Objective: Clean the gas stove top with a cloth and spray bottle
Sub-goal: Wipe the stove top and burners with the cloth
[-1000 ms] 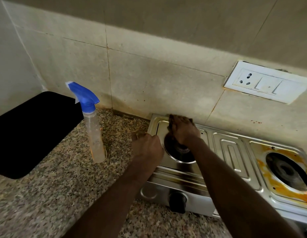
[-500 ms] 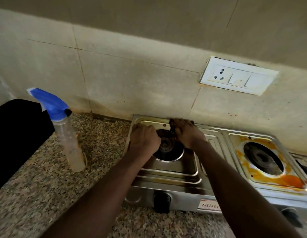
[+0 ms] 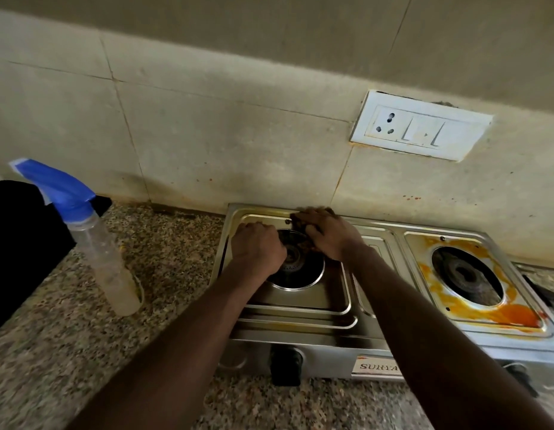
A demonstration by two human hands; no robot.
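Observation:
A steel two-burner gas stove (image 3: 303, 297) stands on the speckled counter against the wall. My right hand (image 3: 330, 235) grips a dark cloth (image 3: 304, 235) and presses it on the back rim of the left burner (image 3: 297, 270). My left hand (image 3: 257, 249) rests on that burner's left side with its fingers curled; nothing shows in it. The tray around the right burner (image 3: 466, 274) is covered in orange stains. A clear spray bottle (image 3: 108, 268) with a blue trigger head stands upright on the counter, left of the stove and away from both hands.
A black basin-like object (image 3: 18, 243) fills the left edge of the view. A white socket and switch plate (image 3: 421, 127) is on the tiled wall above the stove. A black knob (image 3: 285, 364) sits on the stove's front. Granite counter (image 3: 68, 352) lies in front.
My left hand has moved from the stove's left edge onto the left burner. My right hand keeps the cloth at the burner's back rim. The view has swung to the right.

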